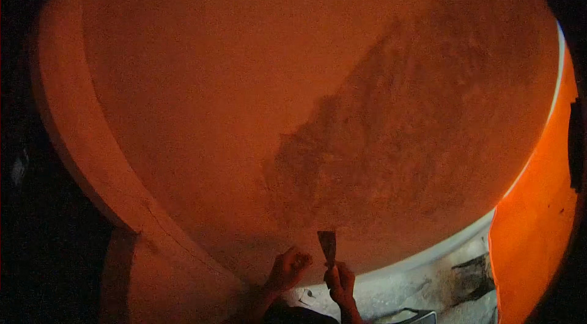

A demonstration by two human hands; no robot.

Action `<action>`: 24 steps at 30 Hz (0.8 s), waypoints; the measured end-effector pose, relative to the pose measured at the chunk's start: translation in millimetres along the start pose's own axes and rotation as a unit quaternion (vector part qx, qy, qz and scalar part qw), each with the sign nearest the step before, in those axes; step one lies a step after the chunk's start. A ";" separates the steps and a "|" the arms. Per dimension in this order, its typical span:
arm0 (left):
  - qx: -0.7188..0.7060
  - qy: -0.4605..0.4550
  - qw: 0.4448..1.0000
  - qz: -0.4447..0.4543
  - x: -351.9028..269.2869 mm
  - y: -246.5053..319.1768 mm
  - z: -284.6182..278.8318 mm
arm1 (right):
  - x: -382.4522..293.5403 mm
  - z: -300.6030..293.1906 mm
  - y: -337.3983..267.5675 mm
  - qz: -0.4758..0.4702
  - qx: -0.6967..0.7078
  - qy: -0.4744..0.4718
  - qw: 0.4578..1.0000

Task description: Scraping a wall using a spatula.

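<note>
My right hand is closed around the handle of a putty knife, its flat blade pointing up and away from me. Beyond the blade stretches a broad plaster-like surface under dim orange light; whether the blade touches it is unclear. A darker, rough-edged patch, mottled as if damp or freshly coated, covers much of its right side. To the left of the knife, my left hand is raised with its fingers curled in; shadow hides whether anything is inside it.
A bright orange panel borders the right side, beside a thin pale edge. At lower right is a stained whitish surface with a metal-edged object. A raised band with a crack curves down the left.
</note>
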State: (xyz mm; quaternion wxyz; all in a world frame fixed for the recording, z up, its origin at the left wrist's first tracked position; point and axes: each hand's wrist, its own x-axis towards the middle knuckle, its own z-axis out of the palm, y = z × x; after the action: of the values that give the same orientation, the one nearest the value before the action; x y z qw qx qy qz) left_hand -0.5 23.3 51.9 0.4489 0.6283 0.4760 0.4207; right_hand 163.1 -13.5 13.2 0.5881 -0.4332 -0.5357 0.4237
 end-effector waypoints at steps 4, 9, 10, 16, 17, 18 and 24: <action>-0.030 -0.033 0.999 -0.003 -10.2 4.3 14.4 | -5.3 -16.8 -13.4 -0.022 0.015 0.019 0.999; -0.027 -0.057 0.998 0.022 -16.6 -14.9 26.0 | -24.6 -16.1 10.6 0.031 0.006 0.029 0.999; -0.014 -0.048 0.997 0.052 -16.4 -23.7 28.5 | -27.4 -12.3 14.3 0.053 0.028 0.031 0.998; 0.004 -0.038 0.946 0.322 -15.8 -28.1 55.5 | -51.3 -31.8 16.5 0.105 0.030 0.057 0.992; -0.011 -0.094 0.994 0.047 -25.2 -14.9 57.1 | -53.8 -34.2 20.2 0.106 0.029 0.060 0.992; -0.011 -0.097 0.994 0.045 -26.7 -15.7 57.7 | -55.6 -33.8 22.0 0.083 0.043 0.066 0.993; -0.028 -0.130 0.989 0.070 -44.2 -12.0 56.7 | -81.6 -34.6 10.1 0.124 -0.024 0.044 0.991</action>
State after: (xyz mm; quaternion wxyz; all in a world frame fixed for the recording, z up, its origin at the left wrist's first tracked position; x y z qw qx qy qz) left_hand 42.5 -27.4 22.1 0.4938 0.6969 0.3562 0.3789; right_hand 191.8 -91.2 -19.8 0.5434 -0.5285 -0.4617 0.4607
